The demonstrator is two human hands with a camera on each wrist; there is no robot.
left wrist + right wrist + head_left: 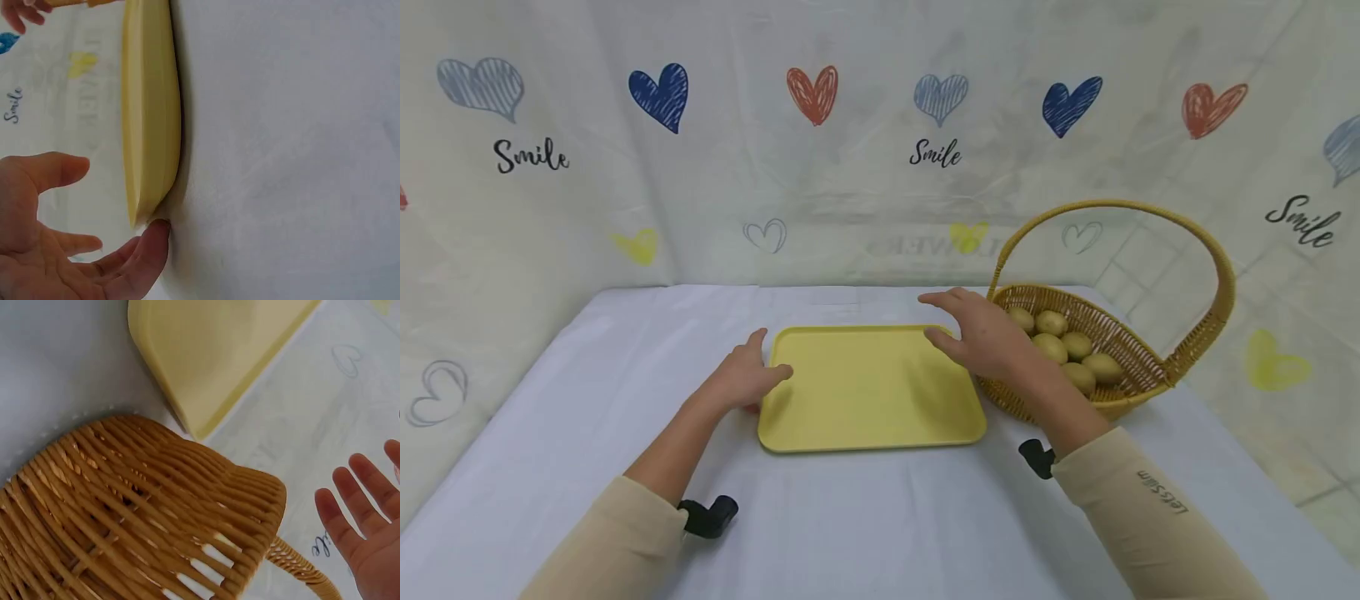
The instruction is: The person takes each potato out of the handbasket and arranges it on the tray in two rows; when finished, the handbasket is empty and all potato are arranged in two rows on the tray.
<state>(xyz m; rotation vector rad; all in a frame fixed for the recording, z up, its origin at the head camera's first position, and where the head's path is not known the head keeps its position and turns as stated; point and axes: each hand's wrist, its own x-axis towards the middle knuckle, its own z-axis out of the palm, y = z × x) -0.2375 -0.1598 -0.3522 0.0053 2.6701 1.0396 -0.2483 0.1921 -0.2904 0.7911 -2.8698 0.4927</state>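
A shallow yellow tray [872, 387] lies flat on the white-covered table. At its left edge is my left hand [747, 377], thumb spread apart from the fingers. In the left wrist view, a fingertip of that left hand [69, 250] is close by the end of the tray [153, 112]; whether they touch I cannot tell. Above the tray's right end hovers my right hand [985, 332], holding nothing, with its thumb apart. In the right wrist view the right hand [378, 531] shows its fingers extended, beyond the wicker basket [125, 506].
To the right of the tray stands the wicker basket [1138, 337] with a tall arched handle [1217, 275]. Several potatoes [1078, 344] lie inside, partly hidden by the right arm. Behind the table hangs a white cloth [865, 183] printed with hearts and lettering.
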